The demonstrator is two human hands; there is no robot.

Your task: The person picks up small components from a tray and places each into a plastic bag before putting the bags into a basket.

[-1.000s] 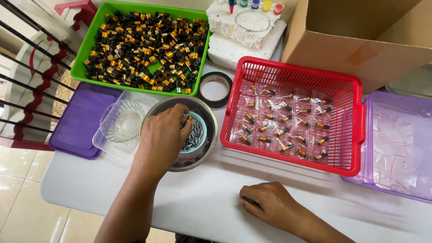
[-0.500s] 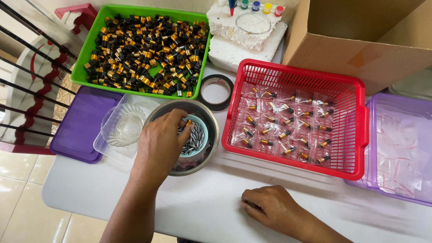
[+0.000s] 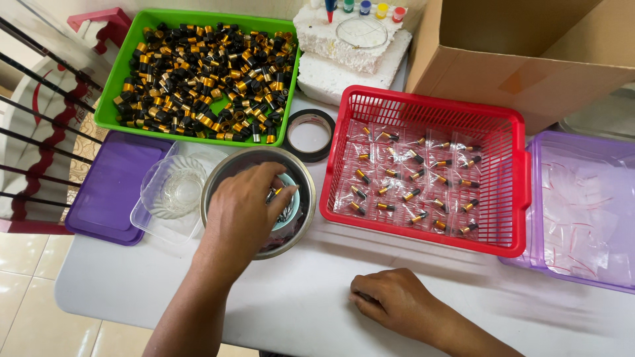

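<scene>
The left hand (image 3: pixel 243 208) reaches down into the steel bowl (image 3: pixel 259 199), which stands near the front edge of the tabletop (image 3: pixel 291 297), left of the middle. Its fingers are bunched narrow over a small teal cup (image 3: pixel 290 206) inside the bowl, among small dark parts; whether they pinch one of them cannot be told, as the hand hides its own fingertips. The right hand (image 3: pixel 395 303) rests on the tabletop close to the front edge, fingers curled under into a loose fist, holding nothing that can be seen.

Just left of the bowl lies a clear glass dish (image 3: pixel 173 187) on a clear lid, which overlaps a purple lid (image 3: pixel 106 192) at the left edge. Behind these, at the back left corner, a green tray (image 3: pixel 198 73) is heaped with black-and-gold cylinders (image 3: pixel 205 86). A roll of black tape (image 3: pixel 309 134) lies flat between the tray and the bowl, just behind the bowl's rim.

Right of the bowl sits a red basket (image 3: pixel 423 106) holding small clear bags (image 3: pixel 410 175), each with a black-and-gold part. Touching its right side is a purple tray (image 3: pixel 539 198) of empty clear bags. Behind the basket stand a cardboard box (image 3: pixel 516 73) and a white foam block (image 3: pixel 337 49) topped with little paint pots.
</scene>
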